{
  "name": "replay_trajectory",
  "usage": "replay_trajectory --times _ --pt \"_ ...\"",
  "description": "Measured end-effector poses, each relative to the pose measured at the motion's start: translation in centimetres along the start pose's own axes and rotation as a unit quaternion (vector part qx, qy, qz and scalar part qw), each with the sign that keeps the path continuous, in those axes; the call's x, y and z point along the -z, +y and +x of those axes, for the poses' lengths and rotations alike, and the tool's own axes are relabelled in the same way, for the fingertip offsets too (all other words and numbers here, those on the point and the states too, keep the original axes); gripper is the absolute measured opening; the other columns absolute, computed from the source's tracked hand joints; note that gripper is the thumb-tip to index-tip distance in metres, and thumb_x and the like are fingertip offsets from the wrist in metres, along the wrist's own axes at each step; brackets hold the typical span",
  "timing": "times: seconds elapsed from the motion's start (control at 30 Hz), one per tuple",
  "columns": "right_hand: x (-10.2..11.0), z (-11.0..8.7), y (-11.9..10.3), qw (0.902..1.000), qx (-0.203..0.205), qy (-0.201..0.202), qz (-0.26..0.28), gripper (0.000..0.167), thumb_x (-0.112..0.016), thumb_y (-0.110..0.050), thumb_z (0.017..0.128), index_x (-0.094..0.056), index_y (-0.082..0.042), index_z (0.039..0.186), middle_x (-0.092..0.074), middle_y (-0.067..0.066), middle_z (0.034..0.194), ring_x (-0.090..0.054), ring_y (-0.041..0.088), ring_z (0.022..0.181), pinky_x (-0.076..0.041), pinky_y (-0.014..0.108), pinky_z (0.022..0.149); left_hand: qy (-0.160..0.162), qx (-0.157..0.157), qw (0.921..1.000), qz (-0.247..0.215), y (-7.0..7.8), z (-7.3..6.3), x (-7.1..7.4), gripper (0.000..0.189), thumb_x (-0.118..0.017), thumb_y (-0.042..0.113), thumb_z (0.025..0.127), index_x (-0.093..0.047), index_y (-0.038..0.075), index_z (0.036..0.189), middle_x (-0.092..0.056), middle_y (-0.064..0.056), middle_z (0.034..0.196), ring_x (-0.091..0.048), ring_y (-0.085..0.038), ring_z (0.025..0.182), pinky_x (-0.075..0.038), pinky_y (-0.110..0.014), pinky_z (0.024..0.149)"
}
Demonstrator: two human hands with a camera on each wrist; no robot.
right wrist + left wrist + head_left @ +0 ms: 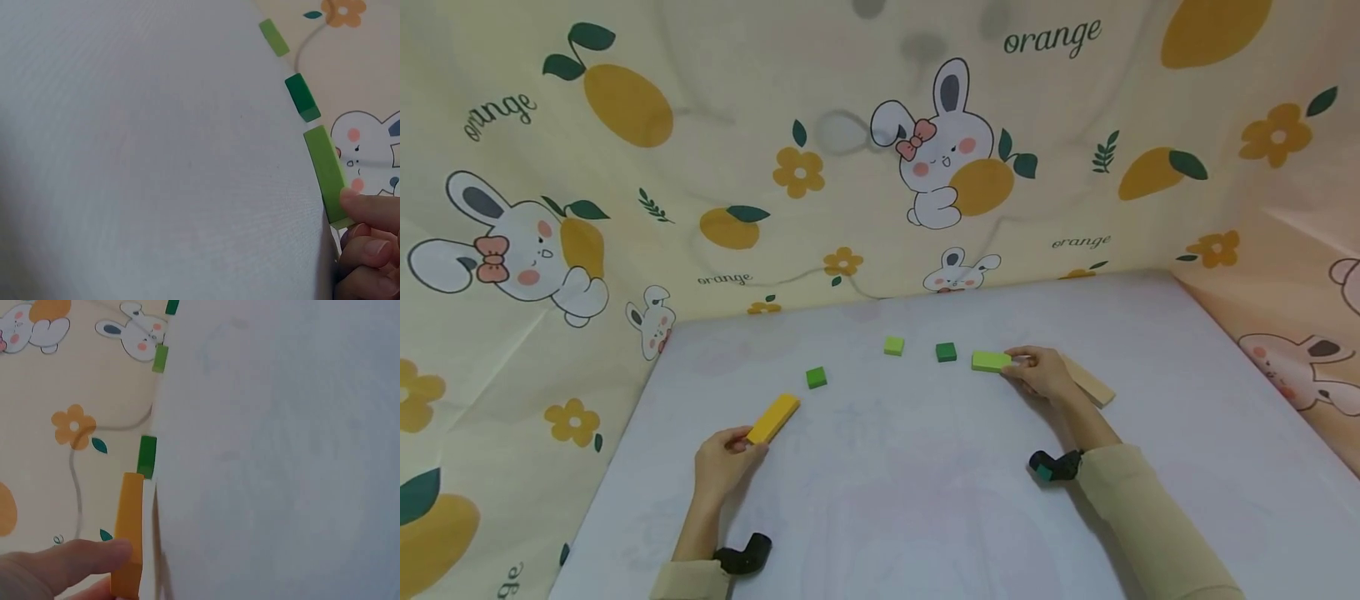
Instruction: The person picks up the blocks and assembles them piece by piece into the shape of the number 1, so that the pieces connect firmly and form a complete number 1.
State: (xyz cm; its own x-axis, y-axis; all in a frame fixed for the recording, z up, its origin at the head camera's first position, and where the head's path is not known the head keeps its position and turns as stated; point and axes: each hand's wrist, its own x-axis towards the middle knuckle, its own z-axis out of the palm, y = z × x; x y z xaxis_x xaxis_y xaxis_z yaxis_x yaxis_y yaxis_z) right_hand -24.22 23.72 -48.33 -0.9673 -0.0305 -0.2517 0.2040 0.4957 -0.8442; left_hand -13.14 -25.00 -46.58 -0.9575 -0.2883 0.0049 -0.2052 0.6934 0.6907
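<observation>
On the left side of the table, my left hand (pixel 722 467) pinches the near end of a yellow rectangular block (pixel 773 419). In the left wrist view the thumb lies against that yellow block (pixel 129 531). Further right, my right hand (pixel 1041 372) grips the right end of a long light green block (pixel 991 361). The right wrist view shows fingertips at the lower end of this light green block (pixel 326 175). A plain wooden block (pixel 1088 381) lies just behind the right hand, partly hidden by it.
Between the hands, a green square block (pixel 816 377), a light green square block (pixel 893 346) and a dark green block (pixel 946 352) lie spaced apart on the white table (pixel 895 500). A patterned cloth (pixel 820 83) rises behind the table. Each wrist carries a black camera mount (pixel 748 554).
</observation>
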Motion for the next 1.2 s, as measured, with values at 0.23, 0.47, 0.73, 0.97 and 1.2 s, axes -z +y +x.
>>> replay_trajectory --times 0.23,0.47,0.73,0.97,1.2 --pt "0.2 -0.1 -0.1 1.0 0.0 -0.001 -0.005 0.051 -0.064 -0.017 0.091 -0.05 0.0 0.136 -0.044 -0.013 0.055 -0.037 0.003 0.046 -0.032 0.019 0.045 -0.025 -0.019 0.9995 -0.008 1.7 -0.3 -0.3 0.037 -0.076 0.011 0.078 -0.068 -0.004 0.111 -0.067 -0.022 0.098 -0.063 -0.024 0.087 -0.043 -0.017 0.07" --pt "0.1 0.0 -0.1 1.0 -0.002 -0.001 -0.006 0.051 -0.065 -0.018 0.091 -0.049 0.001 0.136 -0.043 -0.013 0.054 -0.037 0.003 0.046 -0.033 0.02 0.045 -0.048 -0.038 0.9978 -0.025 3.0 -0.8 -1.0 0.036 -0.077 0.01 0.078 -0.069 -0.002 0.111 -0.067 -0.019 0.098 -0.059 -0.019 0.086 -0.043 -0.016 0.068" --pt "0.0 0.2 0.1 1.0 -0.003 -0.001 0.002 0.05 -0.065 -0.017 0.09 -0.051 0.0 0.135 -0.042 -0.013 0.053 -0.037 0.003 0.045 -0.032 0.019 0.044 -0.053 -0.092 0.9938 -0.033 4.1 -1.6 -2.1 0.033 -0.08 0.01 0.075 -0.072 0.0 0.105 -0.069 -0.015 0.092 -0.058 -0.015 0.082 -0.044 -0.016 0.067" --pt "0.0 0.1 0.2 0.9999 0.012 -0.002 0.005 0.05 -0.065 -0.016 0.09 -0.05 0.003 0.134 -0.042 -0.014 0.052 -0.036 0.002 0.044 -0.031 0.019 0.044 -0.064 -0.121 0.9894 -0.048 4.9 -2.5 -2.9 0.034 -0.083 0.01 0.072 -0.073 0.001 0.102 -0.069 -0.013 0.09 -0.058 -0.014 0.08 -0.047 -0.018 0.068" --pt "0.1 0.0 0.2 0.9999 0.016 -0.001 0.004 0.051 -0.065 -0.015 0.09 -0.05 0.004 0.134 -0.042 -0.014 0.053 -0.036 0.002 0.045 -0.031 0.019 0.044 -0.077 -0.138 0.9862 -0.05 5.4 -3.1 -3.6 0.034 -0.084 0.009 0.069 -0.073 0.001 0.1 -0.069 -0.012 0.089 -0.058 -0.013 0.079 -0.046 -0.019 0.067"
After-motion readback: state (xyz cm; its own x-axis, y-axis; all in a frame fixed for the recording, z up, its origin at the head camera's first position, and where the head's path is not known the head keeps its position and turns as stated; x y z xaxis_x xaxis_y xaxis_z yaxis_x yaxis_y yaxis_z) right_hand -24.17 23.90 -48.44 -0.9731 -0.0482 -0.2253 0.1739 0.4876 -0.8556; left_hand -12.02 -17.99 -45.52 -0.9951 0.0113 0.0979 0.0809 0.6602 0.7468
